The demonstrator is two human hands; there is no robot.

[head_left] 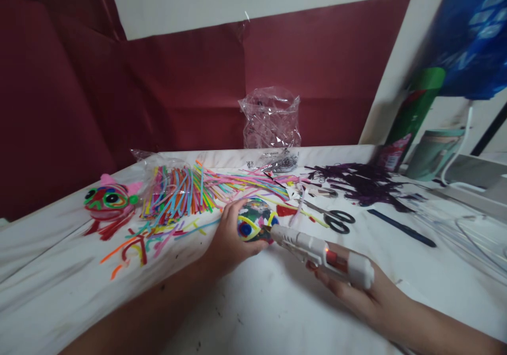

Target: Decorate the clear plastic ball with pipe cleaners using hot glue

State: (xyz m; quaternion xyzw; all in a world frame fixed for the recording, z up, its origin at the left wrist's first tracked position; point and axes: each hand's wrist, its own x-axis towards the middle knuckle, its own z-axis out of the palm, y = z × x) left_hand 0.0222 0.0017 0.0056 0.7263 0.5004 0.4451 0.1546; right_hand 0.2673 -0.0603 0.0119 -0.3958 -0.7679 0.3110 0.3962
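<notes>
My left hand is closed around a small ball covered in coloured strips, with a blue eye shape facing me. My right hand grips a white glue gun with a small red light on its side. The gun's nozzle touches the ball's right side. Both hands rest low over the white table.
A heap of coloured strips lies partly in a plastic bag behind the ball. A pink and red finished figure sits at the left. Scissors, a dark pen, purple shreds, a clear bag and containers stand to the right.
</notes>
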